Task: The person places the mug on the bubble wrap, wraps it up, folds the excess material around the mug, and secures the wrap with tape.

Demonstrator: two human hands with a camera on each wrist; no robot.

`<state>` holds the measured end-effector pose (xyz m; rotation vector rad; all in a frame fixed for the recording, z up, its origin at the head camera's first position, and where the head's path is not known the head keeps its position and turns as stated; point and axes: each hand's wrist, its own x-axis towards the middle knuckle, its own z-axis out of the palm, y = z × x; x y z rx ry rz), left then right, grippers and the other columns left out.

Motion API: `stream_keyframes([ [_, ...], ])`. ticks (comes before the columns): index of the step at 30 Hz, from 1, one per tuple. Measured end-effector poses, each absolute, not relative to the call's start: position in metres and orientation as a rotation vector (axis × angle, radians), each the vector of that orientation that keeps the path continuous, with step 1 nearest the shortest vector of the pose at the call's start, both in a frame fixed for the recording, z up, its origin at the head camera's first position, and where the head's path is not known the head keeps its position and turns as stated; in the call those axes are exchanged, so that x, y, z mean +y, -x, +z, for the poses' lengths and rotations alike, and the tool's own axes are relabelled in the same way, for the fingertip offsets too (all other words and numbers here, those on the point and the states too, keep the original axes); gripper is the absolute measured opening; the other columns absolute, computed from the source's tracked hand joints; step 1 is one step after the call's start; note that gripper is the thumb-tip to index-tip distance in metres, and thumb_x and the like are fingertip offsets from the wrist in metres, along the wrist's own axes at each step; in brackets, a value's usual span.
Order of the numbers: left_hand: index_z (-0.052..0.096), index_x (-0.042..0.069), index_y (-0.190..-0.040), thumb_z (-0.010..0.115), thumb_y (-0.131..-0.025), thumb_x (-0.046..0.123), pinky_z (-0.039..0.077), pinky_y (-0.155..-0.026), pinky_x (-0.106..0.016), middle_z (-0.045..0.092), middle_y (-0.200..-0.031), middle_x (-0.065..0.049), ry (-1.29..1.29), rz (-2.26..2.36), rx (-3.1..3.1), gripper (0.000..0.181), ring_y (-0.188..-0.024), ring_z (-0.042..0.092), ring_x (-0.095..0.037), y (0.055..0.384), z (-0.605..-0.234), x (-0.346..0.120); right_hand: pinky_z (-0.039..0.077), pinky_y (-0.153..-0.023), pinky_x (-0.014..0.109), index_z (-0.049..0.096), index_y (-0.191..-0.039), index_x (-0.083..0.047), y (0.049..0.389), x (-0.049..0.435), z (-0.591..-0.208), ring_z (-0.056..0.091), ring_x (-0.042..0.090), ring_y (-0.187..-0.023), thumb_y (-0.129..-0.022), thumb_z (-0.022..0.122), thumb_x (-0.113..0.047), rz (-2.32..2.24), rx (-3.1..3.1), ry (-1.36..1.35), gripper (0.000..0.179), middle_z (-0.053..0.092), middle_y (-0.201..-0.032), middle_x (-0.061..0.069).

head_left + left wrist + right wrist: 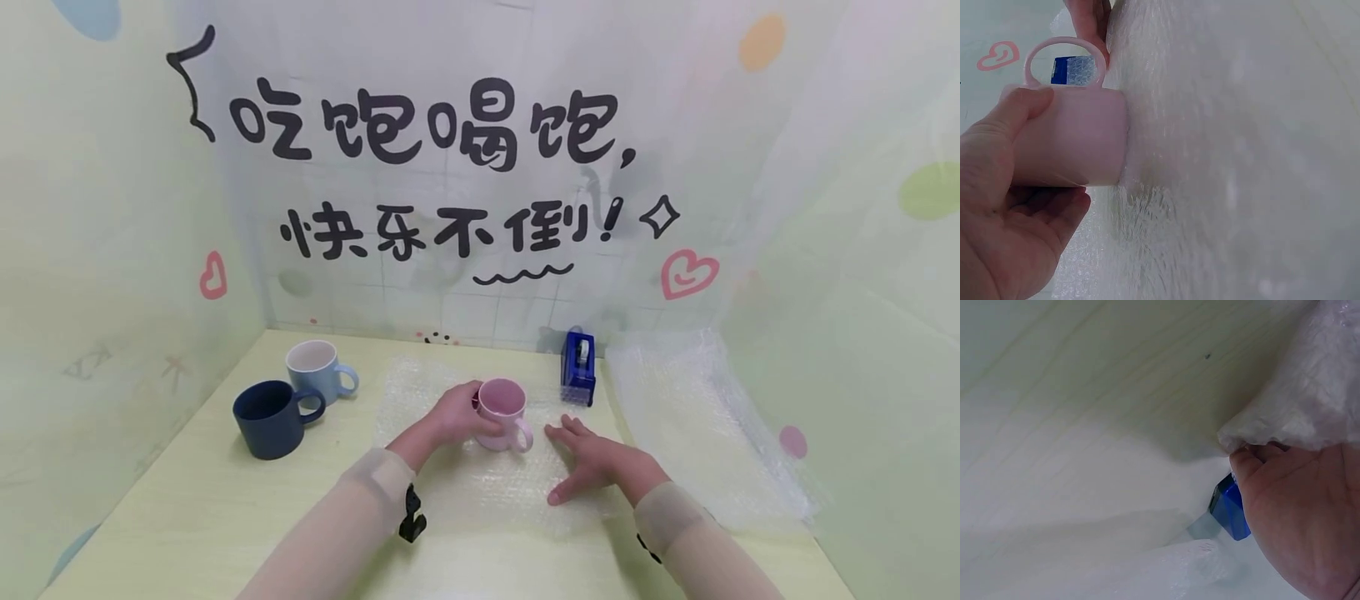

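I see a navy mug (268, 432) and a light-blue mug (318, 382) upright at desk (187, 508) left, navy one closer. Blue tape dispenser (577, 385) near the back wall (450, 42). Wall print: black characters (463, 212), pink hearts (664, 281), coloured dots (762, 42).

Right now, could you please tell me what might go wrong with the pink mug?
The pink mug stands on bubble wrap, so a tug might tip it. The left grip holds it by the body, not the handle, so it could slip if lifted. In the head view, bubble wrap overlaps the tape dispenser and might drag it.
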<state>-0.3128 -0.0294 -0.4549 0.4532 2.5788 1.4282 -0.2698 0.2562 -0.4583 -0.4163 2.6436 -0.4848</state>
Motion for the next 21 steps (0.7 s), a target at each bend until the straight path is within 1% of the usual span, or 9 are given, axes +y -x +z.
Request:
stream_keyframes([
  [5,0.069,0.003,-0.139,0.098,-0.079,0.017,0.055,-0.115,-0.054,0.077,-0.129,-0.014,-0.472,1.455,2.581,0.068,-0.124,0.071,-0.033,0.308,-0.458,-0.031,0.028,-0.128,0.077,0.034,-0.173,-0.016,0.271,0.256,-0.458,0.013,0.046,-0.170,-0.075,0.099,-0.052,-0.479,2.643,0.442,0.123,0.013,-0.184,0.020],
  [9,0.071,0.004,-0.137,0.098,-0.080,0.016,0.055,-0.115,-0.053,0.078,-0.127,-0.012,-0.470,1.460,2.571,0.064,-0.122,0.072,-0.031,0.307,-0.460,-0.032,0.028,-0.129,0.075,0.036,-0.172,-0.015,0.270,0.253,-0.456,0.017,0.047,-0.170,-0.074,0.099,-0.054,-0.433,2.648,0.446,0.123,0.016,-0.183,0.022],
  [12,0.072,0.005,-0.134,0.097,-0.080,0.015,0.056,-0.114,-0.052,0.079,-0.125,-0.011,-0.470,1.459,2.565,0.061,-0.120,0.072,-0.029,0.306,-0.460,-0.032,0.030,-0.130,0.073,0.039,-0.171,-0.012,0.273,0.253,-0.451,0.021,0.049,-0.168,-0.077,0.097,-0.057,-0.389,2.636,0.476,0.119,0.020,-0.181,0.026],
  [14,0.072,0.005,-0.133,0.097,-0.080,0.014,0.056,-0.113,-0.052,0.079,-0.124,-0.010,-0.481,1.462,2.563,0.060,-0.119,0.073,-0.029,0.305,-0.459,-0.032,0.030,-0.130,0.071,0.042,-0.168,-0.009,0.278,0.253,-0.444,0.025,0.051,-0.166,-0.082,0.093,-0.057,-0.405,2.633,0.499,0.111,0.026,-0.179,0.028],
  [17,0.073,0.005,-0.133,0.097,-0.080,0.013,0.057,-0.112,-0.052,0.079,-0.123,-0.010,-0.497,1.469,2.558,0.059,-0.118,0.073,-0.027,0.305,-0.457,-0.032,0.032,-0.130,0.069,0.049,-0.162,-0.001,0.290,0.258,-0.432,0.036,0.052,-0.161,-0.095,0.083,-0.050,-0.493,2.673,0.485,0.090,0.040,-0.171,0.031],
  [19,0.073,0.004,-0.133,0.097,-0.080,0.013,0.057,-0.111,-0.051,0.079,-0.123,-0.010,-0.504,1.473,2.554,0.059,-0.117,0.073,-0.027,0.304,-0.456,-0.033,0.037,-0.127,0.068,0.051,-0.157,0.006,0.298,0.261,-0.426,0.045,0.053,-0.154,-0.102,0.076,-0.042,-0.551,2.715,0.431,0.077,0.049,-0.163,0.033],
  [21,0.073,0.004,-0.133,0.096,-0.080,0.013,0.058,-0.110,-0.051,0.079,-0.123,-0.010,-0.503,1.473,2.554,0.059,-0.116,0.073,-0.027,0.304,-0.456,-0.033,0.044,-0.124,0.065,0.049,-0.155,0.012,0.305,0.265,-0.423,0.052,0.052,-0.148,-0.106,0.070,-0.035,-0.620,2.733,0.312,0.071,0.053,-0.158,0.036],
])
